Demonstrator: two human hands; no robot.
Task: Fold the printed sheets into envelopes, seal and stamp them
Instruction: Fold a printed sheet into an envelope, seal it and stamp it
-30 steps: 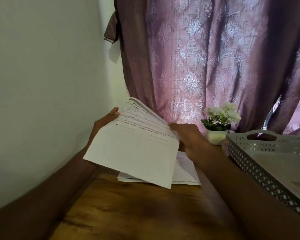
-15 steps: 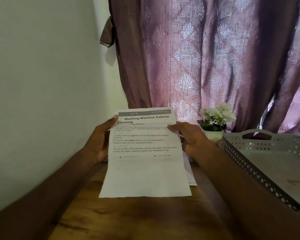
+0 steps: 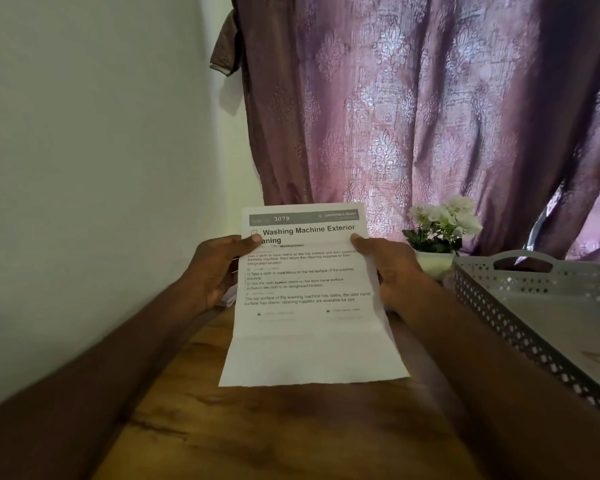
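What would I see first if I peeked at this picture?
A printed sheet titled "Washing Machine Exterior Cleaning", held up in the middle over the wooden table by the left hand and the right hand. Behind hangs a purple curtain, with white flowers at its foot.

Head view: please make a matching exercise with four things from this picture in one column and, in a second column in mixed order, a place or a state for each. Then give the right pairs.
Things
1. printed sheet
2. flower pot
3. grey tray
4. curtain

Places or states
A. hangs behind the table
B. held up by both hands, left hand and right hand, thumbs on its printed face
C. at the right edge of the view, perforated walls, a handle slot
D. small and white, with white flowers, just left of the tray

Pairs: 1-B, 2-D, 3-C, 4-A
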